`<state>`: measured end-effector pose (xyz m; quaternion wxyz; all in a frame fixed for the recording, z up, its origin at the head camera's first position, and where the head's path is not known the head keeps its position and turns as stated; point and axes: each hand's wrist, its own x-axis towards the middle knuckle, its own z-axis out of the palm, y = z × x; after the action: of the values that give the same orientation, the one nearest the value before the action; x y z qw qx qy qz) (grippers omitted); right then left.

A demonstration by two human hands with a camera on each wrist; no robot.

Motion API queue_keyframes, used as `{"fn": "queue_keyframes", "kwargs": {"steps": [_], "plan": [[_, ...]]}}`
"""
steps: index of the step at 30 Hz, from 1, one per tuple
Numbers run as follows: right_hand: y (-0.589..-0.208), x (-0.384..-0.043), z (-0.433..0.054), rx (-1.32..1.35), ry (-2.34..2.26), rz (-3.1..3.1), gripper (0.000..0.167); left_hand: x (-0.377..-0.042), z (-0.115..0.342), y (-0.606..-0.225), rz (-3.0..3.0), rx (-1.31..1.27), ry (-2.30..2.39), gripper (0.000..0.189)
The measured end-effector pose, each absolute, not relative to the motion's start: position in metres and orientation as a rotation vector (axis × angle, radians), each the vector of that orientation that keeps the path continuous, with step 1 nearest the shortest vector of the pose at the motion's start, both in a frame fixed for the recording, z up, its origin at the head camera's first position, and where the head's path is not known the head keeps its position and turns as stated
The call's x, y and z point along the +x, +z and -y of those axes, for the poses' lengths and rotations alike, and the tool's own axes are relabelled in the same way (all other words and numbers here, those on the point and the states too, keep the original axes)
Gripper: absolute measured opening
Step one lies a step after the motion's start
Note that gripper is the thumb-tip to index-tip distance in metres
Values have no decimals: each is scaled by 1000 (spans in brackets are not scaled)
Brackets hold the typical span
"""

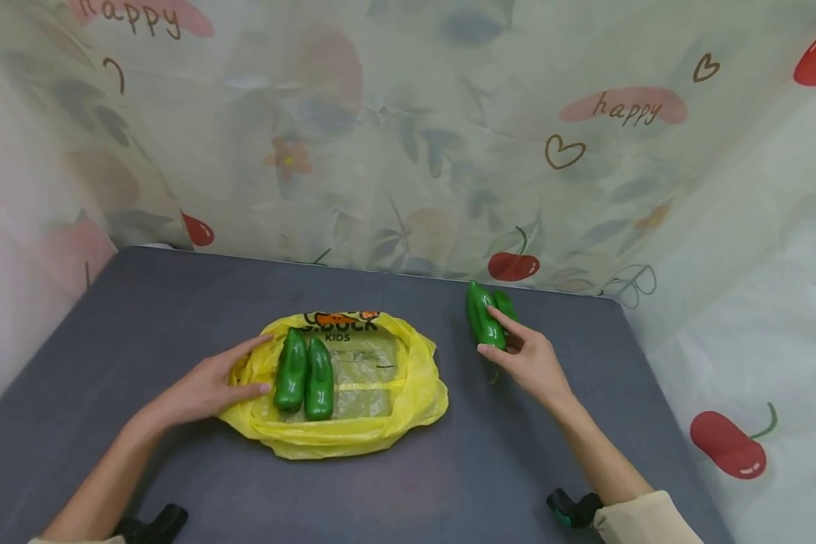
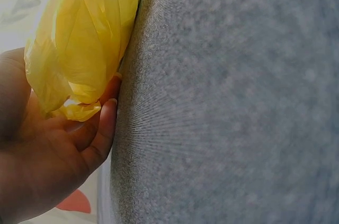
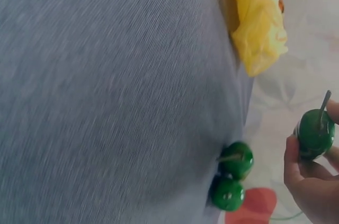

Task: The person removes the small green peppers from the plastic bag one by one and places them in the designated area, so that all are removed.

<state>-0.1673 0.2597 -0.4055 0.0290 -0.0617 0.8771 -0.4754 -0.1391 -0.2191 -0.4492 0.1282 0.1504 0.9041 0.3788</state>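
A yellow plastic bag (image 1: pixel 418 381) lies on the table with its mouth spread wide. Inside, at its left side, two green peppers (image 1: pixel 319 381) lie next to each other. My left hand (image 1: pixel 207 385) holds the bag's left side, thumb at the rim and fingers around the outside. To the right of the bag, my right hand (image 1: pixel 536 363) holds another green pepper (image 1: pixel 483 317) between thumb and fingers, lifted off the table. Two more green peppers (image 3: pixel 237 160) rest on the table in the right wrist view; in the head view they are mostly hidden behind the held one.
The dark grey table (image 1: pixel 408 499) ends at the back against a patterned curtain (image 1: pixel 394 151) with cherries and hearts. More of this fabric hangs at both sides. Black straps (image 1: pixel 574 508) sit at my wrists.
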Motion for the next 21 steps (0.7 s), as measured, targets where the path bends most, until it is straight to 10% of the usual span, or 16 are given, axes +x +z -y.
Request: {"fn": "queue_keyframes", "kwargs": {"steps": [21], "plan": [[-411,-189,-316,-108,-1328,-2799,72,-140,218,-448,-2631,473,1091,81]]}}
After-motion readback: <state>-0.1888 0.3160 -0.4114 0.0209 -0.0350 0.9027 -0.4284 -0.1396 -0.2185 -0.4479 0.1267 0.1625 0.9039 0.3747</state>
